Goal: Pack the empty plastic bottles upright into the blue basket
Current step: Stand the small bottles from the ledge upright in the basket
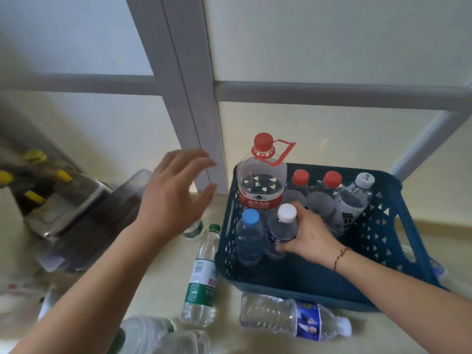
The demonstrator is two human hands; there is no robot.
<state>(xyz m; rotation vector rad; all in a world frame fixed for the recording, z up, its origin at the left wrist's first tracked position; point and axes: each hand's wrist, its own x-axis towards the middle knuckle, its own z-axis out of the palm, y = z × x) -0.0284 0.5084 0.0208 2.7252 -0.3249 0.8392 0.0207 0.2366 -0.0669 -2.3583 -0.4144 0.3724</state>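
A blue basket (383, 241) with triangle-pierced walls sits on a pale floor (158, 284) beside a frosted glass partition (319, 47) with grey frames. In its far left corner stands the biggest item, a large jug-style bottle (260, 185) with a red cap, red carry handle and red label. Along the far wall to its right stand two red-capped bottles (324, 195), then a white-capped bottle (352, 203) leaning a little against the right side. In the near row a blue-capped bottle (249, 236) stands upright at the left wall, and just beside it is a white-capped bottle with a blue label (282, 228), upright inside the basket.

The right hand (310, 238) grips that blue-labelled bottle, fingers curled round its body. The left hand (176, 198) hovers left of the basket, fingers spread and relaxed, holding nothing.

On the floor outside, a green-labelled bottle (200, 279) lies along the basket's left side, a ribbed bottle with a blue label (293, 316) lies across its near side, and more clear bottles (163, 335) lie at the bottom edge.
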